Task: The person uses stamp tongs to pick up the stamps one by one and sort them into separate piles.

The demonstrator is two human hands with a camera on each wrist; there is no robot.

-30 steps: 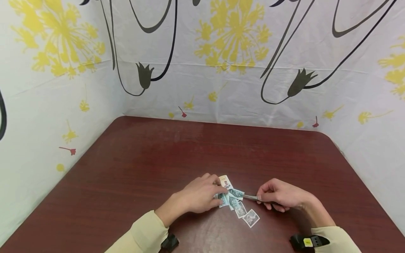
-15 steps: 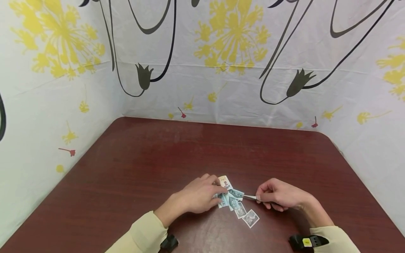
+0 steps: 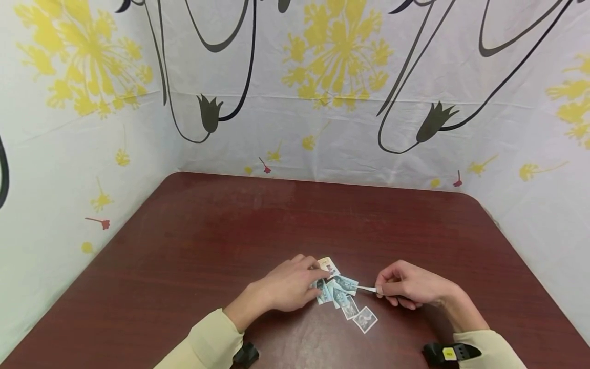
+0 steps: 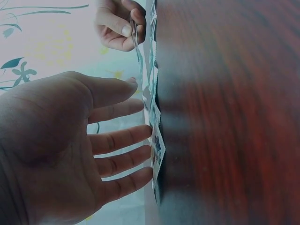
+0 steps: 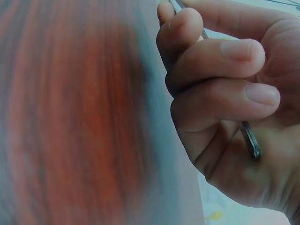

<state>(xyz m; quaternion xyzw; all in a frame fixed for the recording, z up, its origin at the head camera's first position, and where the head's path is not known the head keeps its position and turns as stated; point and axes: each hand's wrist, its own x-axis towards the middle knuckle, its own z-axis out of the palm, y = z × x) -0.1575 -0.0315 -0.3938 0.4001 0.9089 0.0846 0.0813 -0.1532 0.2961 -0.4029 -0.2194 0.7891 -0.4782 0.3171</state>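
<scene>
My right hand (image 3: 415,284) pinches a slim pair of metal tweezers (image 3: 367,289) between thumb and fingers, and the tool's end (image 5: 250,140) shows against the palm in the right wrist view. The tweezers' tips meet the right edge of a blue postage stamp (image 3: 348,284). Beneath and beside it, other blue stamps (image 3: 339,296) overlap in a fan. My left hand (image 3: 291,286) lies over the fan's left side with fairly straight fingers. In the left wrist view its fingertips touch a stamp (image 4: 158,149) at the table surface. A cream stamp (image 3: 329,266) pokes out beyond the fingers.
Two grey stamps with white borders lie at the near right end of the fan, the outer grey stamp (image 3: 365,320) closest to me. All rest on a dark red wooden table (image 3: 258,220). A patterned white cloth (image 3: 276,133) hangs behind and along the sides.
The right hand and tweezers have shifted slightly right, and the blue stamp at the tips has slid a little that way too. The left hand stays nearly still.
</scene>
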